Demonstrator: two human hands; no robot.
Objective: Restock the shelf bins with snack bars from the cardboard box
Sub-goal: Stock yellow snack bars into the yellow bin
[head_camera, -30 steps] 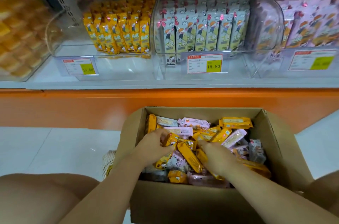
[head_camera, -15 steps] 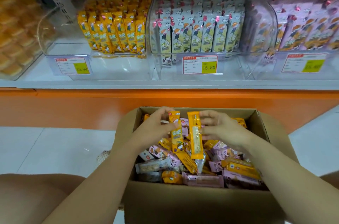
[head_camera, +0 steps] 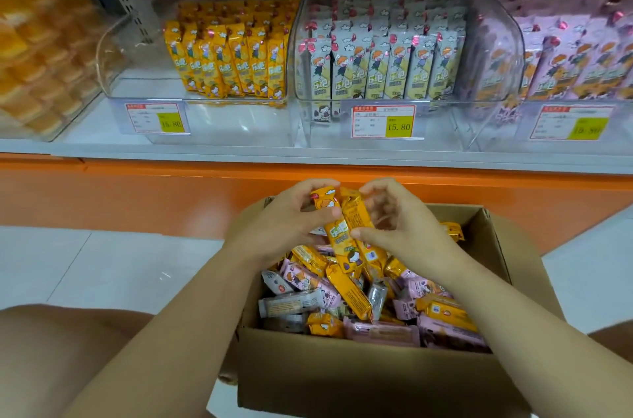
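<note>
Now that both hands have lifted clear of the cardboard box (head_camera: 342, 380), the left hand (head_camera: 291, 222) and right hand (head_camera: 404, 232) together grip two orange snack bars (head_camera: 339, 236) upright above it, seemingly ready for the shelf bin (head_camera: 239, 124) of matching bars.

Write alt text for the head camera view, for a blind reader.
The left hand and right hand grip orange snack bars above an open cardboard box of mixed orange, pink and grey bars. Behind it, clear shelf bins hold upright rows of orange, grey and pink bars.
</note>
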